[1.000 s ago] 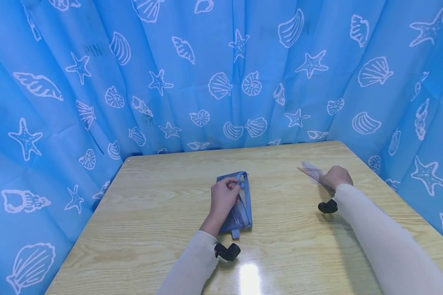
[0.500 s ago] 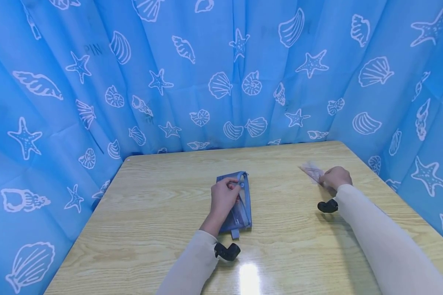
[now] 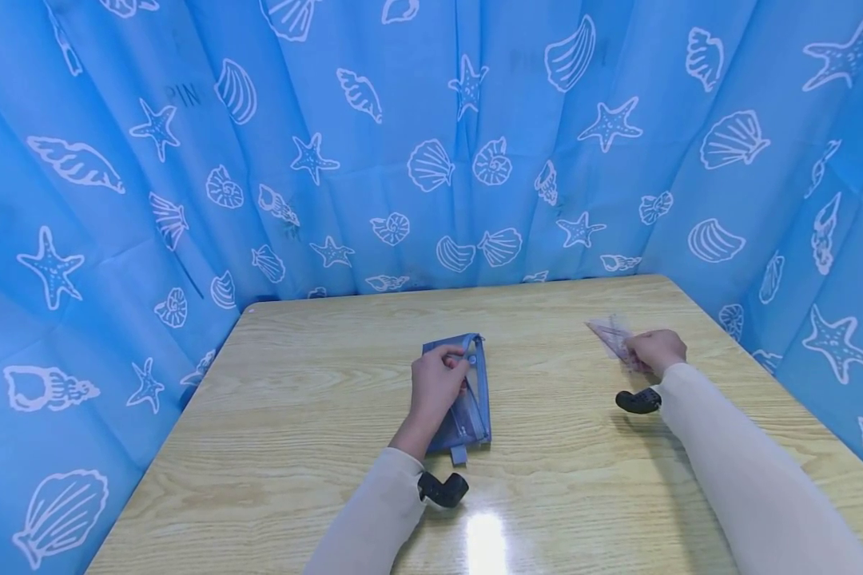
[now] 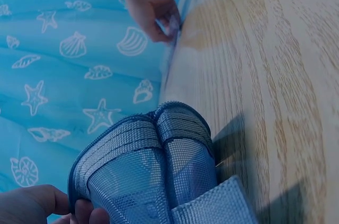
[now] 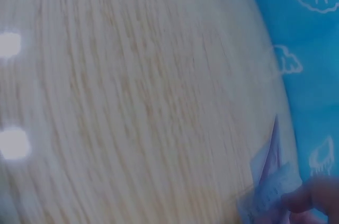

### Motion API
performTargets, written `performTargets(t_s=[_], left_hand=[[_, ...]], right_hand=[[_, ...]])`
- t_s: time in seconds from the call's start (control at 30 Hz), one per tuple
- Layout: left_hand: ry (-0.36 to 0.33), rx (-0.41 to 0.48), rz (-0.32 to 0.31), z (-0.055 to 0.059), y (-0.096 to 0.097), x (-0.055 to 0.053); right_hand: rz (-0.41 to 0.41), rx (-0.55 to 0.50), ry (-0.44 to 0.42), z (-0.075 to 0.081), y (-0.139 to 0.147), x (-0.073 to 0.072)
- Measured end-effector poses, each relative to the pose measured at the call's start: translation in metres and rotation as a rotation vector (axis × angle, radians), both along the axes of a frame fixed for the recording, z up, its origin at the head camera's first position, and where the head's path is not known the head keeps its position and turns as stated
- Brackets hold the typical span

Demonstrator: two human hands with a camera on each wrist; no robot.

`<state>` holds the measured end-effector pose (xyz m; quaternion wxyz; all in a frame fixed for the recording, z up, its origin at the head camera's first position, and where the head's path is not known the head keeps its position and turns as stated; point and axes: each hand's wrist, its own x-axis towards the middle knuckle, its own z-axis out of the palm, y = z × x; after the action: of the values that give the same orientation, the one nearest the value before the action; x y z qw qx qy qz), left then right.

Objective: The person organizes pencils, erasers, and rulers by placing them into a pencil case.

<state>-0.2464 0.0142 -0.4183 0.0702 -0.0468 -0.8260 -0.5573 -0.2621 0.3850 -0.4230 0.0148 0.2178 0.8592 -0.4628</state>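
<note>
A blue mesh zipper pouch (image 3: 463, 419) lies on the table in the head view, its mouth parted along the right side. My left hand (image 3: 435, 383) pinches the pouch's edge between thumb and fingers. In the left wrist view the pouch's mesh walls (image 4: 132, 168) fill the bottom middle, with my left fingers (image 4: 50, 197) at their edge. Over at the right of the table, my right hand (image 3: 658, 350) holds clear, pink-tinged set squares (image 3: 611, 335) by one end. They overlap and spread in the right wrist view, where the thumb and fingers (image 5: 312, 195) grip them.
The wooden table (image 3: 295, 383) reaches back to a blue curtain (image 3: 374, 176) with white shells and starfish, which also hangs along both sides. Each wrist wears a black camera mount. A bright light reflection (image 3: 486, 543) shows near the table's front.
The set squares have turned and fanned apart in my right hand, shifting slightly to the right. My left hand and the pouch have stayed put.
</note>
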Motion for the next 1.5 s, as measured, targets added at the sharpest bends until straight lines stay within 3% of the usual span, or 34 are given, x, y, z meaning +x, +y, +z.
performTargets(t_s=[0.47, 0.73, 1.23, 1.5], left_hand=[[-0.005, 0.012, -0.006, -0.004, 0.000, 0.000], [-0.011, 0.007, 0.001, -0.004, 0.000, -0.001], [-0.017, 0.012, -0.001, -0.004, 0.001, -0.002], [-0.011, 0.011, -0.005, -0.003, 0.002, -0.002]], right_hand=[[-0.085, -0.149, 0.029, -0.006, -0.001, 0.002], [-0.023, -0.385, 0.050, -0.004, -0.006, 0.007], [0.134, -0.625, 0.082, -0.001, -0.025, 0.025], [0.178, -0.617, 0.073, 0.003, -0.040, 0.031]])
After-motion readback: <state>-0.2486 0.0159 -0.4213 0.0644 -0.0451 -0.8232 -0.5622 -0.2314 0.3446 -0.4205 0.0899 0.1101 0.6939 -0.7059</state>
